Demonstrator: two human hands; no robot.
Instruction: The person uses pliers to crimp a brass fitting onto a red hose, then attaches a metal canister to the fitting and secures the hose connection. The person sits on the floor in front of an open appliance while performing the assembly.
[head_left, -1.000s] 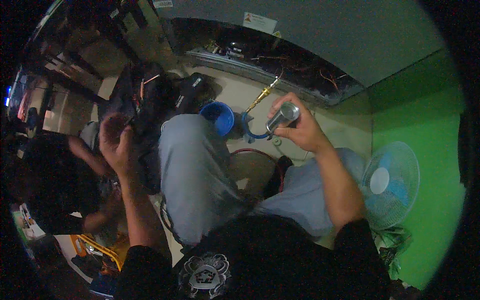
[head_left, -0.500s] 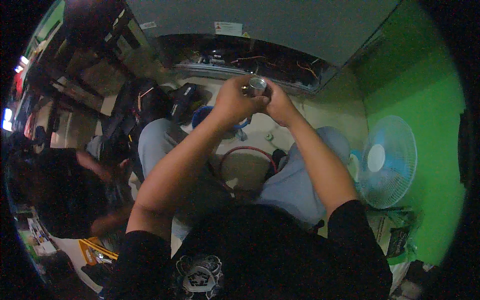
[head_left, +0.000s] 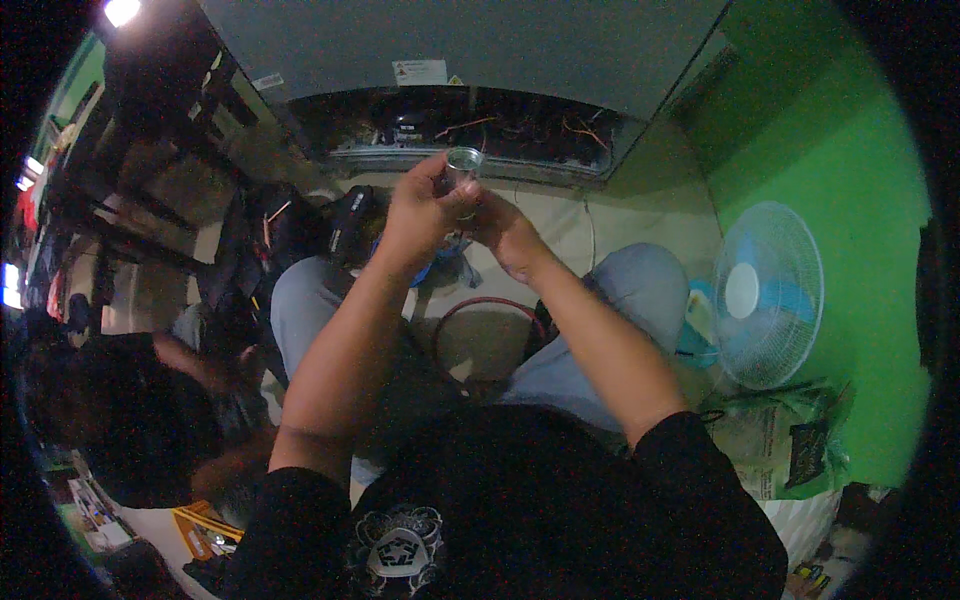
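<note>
In front of the open base of a grey appliance, my left hand (head_left: 418,212) closes around a small round piece (head_left: 464,160) with a silver rim and a clear, glassy top, perhaps a gauge. Its thumb presses the near side. My right hand (head_left: 508,238) is closed against the underside of the same piece; its fingertips are hidden behind the left thumb. Below both hands, a blue object (head_left: 425,272) lies on the floor, partly covered by the wrists. A red hose (head_left: 485,300) curves in a loop between my knees.
The grey appliance (head_left: 520,50) has wires and dark parts in its open base. On the right, a fan (head_left: 768,295) stands by the green wall. Packaged goods (head_left: 760,440) lie behind it. At left sit a co-worker (head_left: 130,410), dark bags (head_left: 300,225) and a yellow tray (head_left: 205,525).
The view has shifted slightly to the right. Both hands, with the round piece between them, appear further left and the right wrist has turned lower.
</note>
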